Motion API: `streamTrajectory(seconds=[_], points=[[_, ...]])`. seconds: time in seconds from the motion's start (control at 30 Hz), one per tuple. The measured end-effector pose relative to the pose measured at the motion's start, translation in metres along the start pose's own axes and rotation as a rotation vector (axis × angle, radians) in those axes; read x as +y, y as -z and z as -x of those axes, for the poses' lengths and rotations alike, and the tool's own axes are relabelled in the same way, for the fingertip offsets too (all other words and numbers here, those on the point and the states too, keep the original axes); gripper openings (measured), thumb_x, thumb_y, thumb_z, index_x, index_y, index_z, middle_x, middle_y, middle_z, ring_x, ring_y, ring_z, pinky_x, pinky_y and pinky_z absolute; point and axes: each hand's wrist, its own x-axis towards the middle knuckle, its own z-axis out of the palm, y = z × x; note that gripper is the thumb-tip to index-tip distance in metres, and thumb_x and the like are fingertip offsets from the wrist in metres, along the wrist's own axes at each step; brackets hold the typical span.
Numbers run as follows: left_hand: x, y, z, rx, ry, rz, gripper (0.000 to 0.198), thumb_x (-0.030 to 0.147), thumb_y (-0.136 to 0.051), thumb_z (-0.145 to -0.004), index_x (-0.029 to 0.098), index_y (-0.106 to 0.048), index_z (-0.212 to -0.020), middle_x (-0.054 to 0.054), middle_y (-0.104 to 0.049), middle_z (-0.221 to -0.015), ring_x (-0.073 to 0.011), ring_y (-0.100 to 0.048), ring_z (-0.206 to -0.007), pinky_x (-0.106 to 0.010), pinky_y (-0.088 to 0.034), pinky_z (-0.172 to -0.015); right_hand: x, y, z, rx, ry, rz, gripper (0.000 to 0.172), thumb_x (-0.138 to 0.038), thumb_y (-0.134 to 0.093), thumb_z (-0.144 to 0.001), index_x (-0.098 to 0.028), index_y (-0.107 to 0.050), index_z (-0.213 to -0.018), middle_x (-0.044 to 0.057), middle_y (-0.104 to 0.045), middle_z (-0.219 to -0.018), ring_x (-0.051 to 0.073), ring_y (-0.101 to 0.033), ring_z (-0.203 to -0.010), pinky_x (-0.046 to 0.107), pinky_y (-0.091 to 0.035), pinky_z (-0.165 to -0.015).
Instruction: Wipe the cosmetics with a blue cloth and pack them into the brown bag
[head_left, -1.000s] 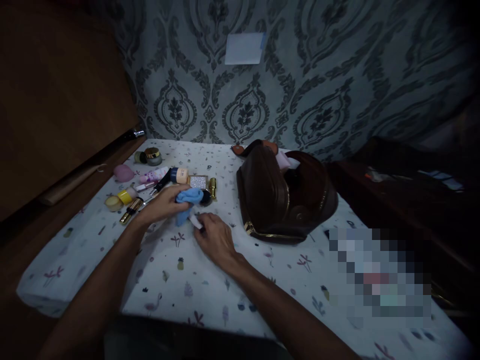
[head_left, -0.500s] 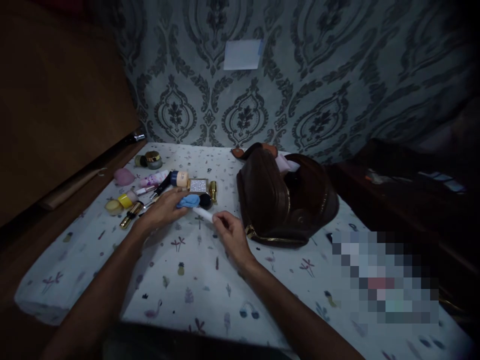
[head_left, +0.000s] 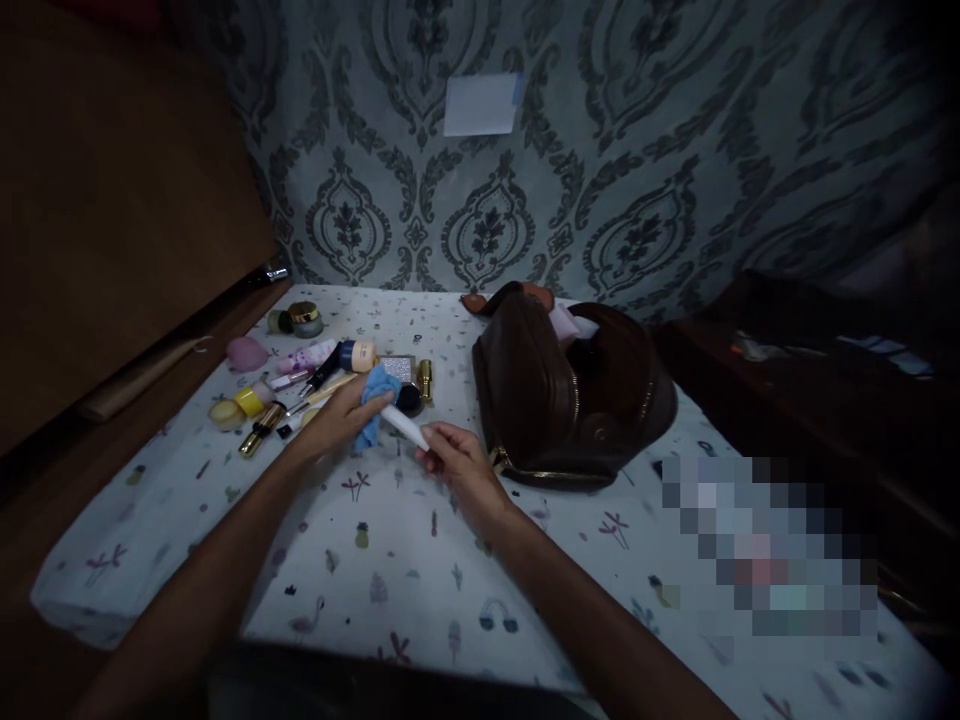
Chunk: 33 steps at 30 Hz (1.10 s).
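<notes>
My left hand (head_left: pixel 339 418) is closed on a light blue cloth (head_left: pixel 374 403) and presses it against the far end of a white tube (head_left: pixel 405 428). My right hand (head_left: pixel 459 468) pinches the near end of that tube just above the patterned white table cover (head_left: pixel 390 560). Both hands hover a little left of an open brown zip bag (head_left: pixel 570 395). Behind the cloth lie a small black round thing (head_left: pixel 409 399) and a glittery compact (head_left: pixel 397 368).
Several cosmetics lie at the back left: a gold lipstick (head_left: pixel 261 428), yellow pots (head_left: pixel 238 406), a pink sponge (head_left: pixel 247 352), a pink tube (head_left: pixel 307 356), a gold-lidded jar (head_left: pixel 305 316). A brown wooden panel (head_left: pixel 112 200) stands left, patterned wallpaper behind, a dark table (head_left: pixel 810 380) right.
My right hand has lifted the white tube off the cover and tilted it up. My left hand brought the blue cloth back against the tube's far end.
</notes>
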Motion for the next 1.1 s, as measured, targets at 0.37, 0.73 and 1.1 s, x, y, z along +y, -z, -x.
streamTrajectory(seconds=[0.37,0.73,1.1], points=[[0.0,-0.007,-0.001,0.045,0.047,0.042,0.042,0.054,-0.056,-0.085,0.02,-0.042,-0.064,0.004,-0.039,-0.061,-0.0122,-0.037,-0.06,-0.024,-0.033,-0.056,0.001,-0.004,0.004,-0.148,-0.022,0.105,0.042,-0.048,-0.084,-0.065,-0.019,-0.067,-0.09,-0.005,-0.062,-0.061,0.009,-0.052,-0.054,0.023,-0.037,-0.054],[-0.007,-0.019,0.001,0.158,0.205,0.368,0.047,0.061,-0.063,-0.082,0.019,-0.048,-0.068,0.005,-0.043,-0.059,-0.0098,-0.038,-0.053,-0.023,-0.031,-0.047,0.0,-0.005,0.007,-0.295,-0.158,-0.056,0.046,-0.05,-0.085,-0.065,-0.019,-0.062,-0.091,-0.001,-0.066,-0.064,0.007,-0.045,-0.049,0.021,-0.03,-0.05],[-0.006,-0.045,0.0,0.243,0.388,0.718,0.06,0.077,-0.068,-0.069,0.02,-0.051,-0.075,0.006,-0.044,-0.059,-0.0081,-0.04,-0.049,-0.021,-0.034,-0.043,0.004,-0.007,0.003,-0.175,-0.003,0.063,0.045,-0.054,-0.083,-0.065,-0.021,-0.063,-0.088,-0.004,-0.065,-0.067,0.007,-0.044,-0.047,0.022,-0.033,-0.049]])
